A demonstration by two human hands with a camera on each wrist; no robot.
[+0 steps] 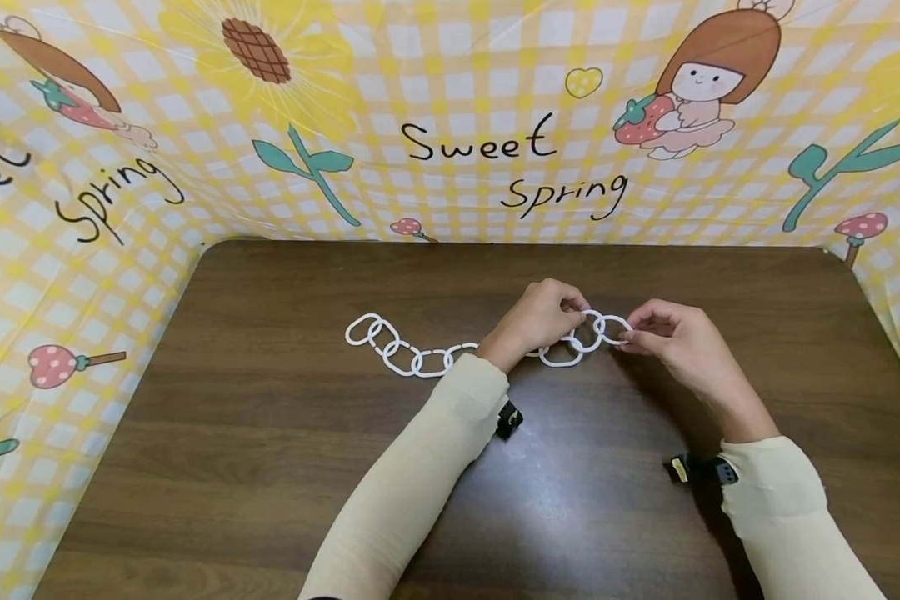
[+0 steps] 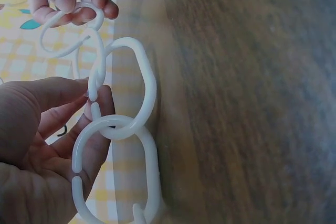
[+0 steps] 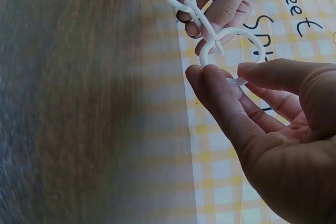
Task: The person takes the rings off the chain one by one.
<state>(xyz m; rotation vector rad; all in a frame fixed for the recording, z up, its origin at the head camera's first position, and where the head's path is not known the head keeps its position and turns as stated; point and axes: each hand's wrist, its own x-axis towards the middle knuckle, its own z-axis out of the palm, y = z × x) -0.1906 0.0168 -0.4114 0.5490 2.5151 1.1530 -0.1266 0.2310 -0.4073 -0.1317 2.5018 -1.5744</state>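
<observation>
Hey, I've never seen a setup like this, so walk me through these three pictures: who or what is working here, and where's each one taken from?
There's no machine here, just a person's two bare hands. The wide picture comes from a camera worn on the head, looking forward and down. The other two come from cameras worn on the left and right wrists, each showing that hand up close.

On a brown wooden table lies part of a chain of white links. The left hand pinches one link, while the right hand pinches the link at the right end. Behind the table hangs a yellow checked cloth printed with "Sweet Spring".
</observation>
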